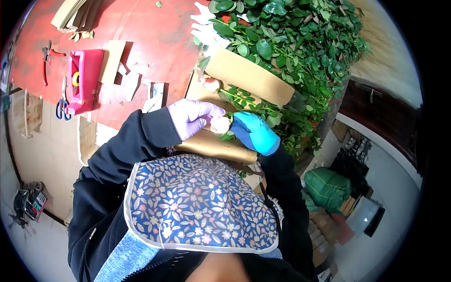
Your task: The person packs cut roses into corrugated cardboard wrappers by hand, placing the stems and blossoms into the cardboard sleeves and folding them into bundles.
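A pale pink rose (pixel 220 124) is between my two hands, its bloom facing the camera. My left hand (pixel 191 117), in a thin purple glove, comes in from the left with thumb and fingertips closed at the petals. From the right, my right hand (pixel 256 133), in a blue glove, is closed around the rose just below the bloom; the stem is mostly hidden. Just beyond my hands, another rose (pixel 212 84) with pink outer petals lies on brown cardboard, its leafy stem pointing right. A corrugated cardboard strip (pixel 251 77) lies across the stems.
A red table (pixel 136 28) holds a pink tape dispenser (pixel 89 80), blue-handled scissors (pixel 63 101), red-handled pruners (pixel 47 61), a box cutter (pixel 154 96) and stacked cardboard (pixel 75 14). A large leafy heap (pixel 300 47) fills the upper right. A green sack (pixel 328 189) sits at lower right.
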A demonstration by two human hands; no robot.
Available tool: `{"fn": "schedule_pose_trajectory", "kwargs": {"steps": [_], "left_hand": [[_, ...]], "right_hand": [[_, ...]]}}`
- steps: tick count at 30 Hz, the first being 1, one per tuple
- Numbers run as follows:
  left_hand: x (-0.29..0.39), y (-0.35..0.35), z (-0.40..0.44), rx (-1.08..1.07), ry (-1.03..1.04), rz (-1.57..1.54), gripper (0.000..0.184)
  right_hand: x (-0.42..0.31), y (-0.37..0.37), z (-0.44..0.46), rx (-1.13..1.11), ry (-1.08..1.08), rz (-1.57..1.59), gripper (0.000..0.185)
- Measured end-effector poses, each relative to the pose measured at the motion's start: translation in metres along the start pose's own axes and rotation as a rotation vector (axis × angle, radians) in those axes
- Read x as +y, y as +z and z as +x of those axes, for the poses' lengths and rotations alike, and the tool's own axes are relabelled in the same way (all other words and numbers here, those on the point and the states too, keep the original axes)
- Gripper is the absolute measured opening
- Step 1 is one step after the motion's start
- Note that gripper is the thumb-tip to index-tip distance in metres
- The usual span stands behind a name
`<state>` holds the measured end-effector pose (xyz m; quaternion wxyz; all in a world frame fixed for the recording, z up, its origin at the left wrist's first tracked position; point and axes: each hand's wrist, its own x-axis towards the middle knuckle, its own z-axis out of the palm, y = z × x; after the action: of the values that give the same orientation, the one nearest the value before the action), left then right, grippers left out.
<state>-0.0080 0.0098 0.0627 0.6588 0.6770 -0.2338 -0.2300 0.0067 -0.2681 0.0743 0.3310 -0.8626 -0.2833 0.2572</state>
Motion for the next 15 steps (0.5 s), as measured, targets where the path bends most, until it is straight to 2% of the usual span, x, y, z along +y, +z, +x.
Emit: {"fn": "schedule_pose_trajectory", "kwargs": {"steps": [6,9,11,12,15], "left_hand": [[0.001,0.003,0.000,0.022,0.053,-0.022,0.043],[-0.002,0.000,0.001,0.031,0.055,0.015,0.036],[-0.005,-0.008,0.005,-0.010,-0.013,-0.123,0.027],[-0.016,-0.005,0.008,0.045,-0.034,-0.281,0.018],[-0.020,-0.016,0.018,0.121,0.033,0.118,0.009]], "right_hand": [[0.011,0.006,0.001,-0.044,-0.008,0.095,0.037],[-0.003,0.005,0.012,-0.094,0.089,0.213,0.036],[-0.016,0.003,0.021,-0.023,0.036,0.092,0.036],[-0.021,0.003,0.024,-0.018,0.040,0.097,0.036],[-0.018,0.008,0.034,0.158,-0.108,-0.174,0.041]]}}
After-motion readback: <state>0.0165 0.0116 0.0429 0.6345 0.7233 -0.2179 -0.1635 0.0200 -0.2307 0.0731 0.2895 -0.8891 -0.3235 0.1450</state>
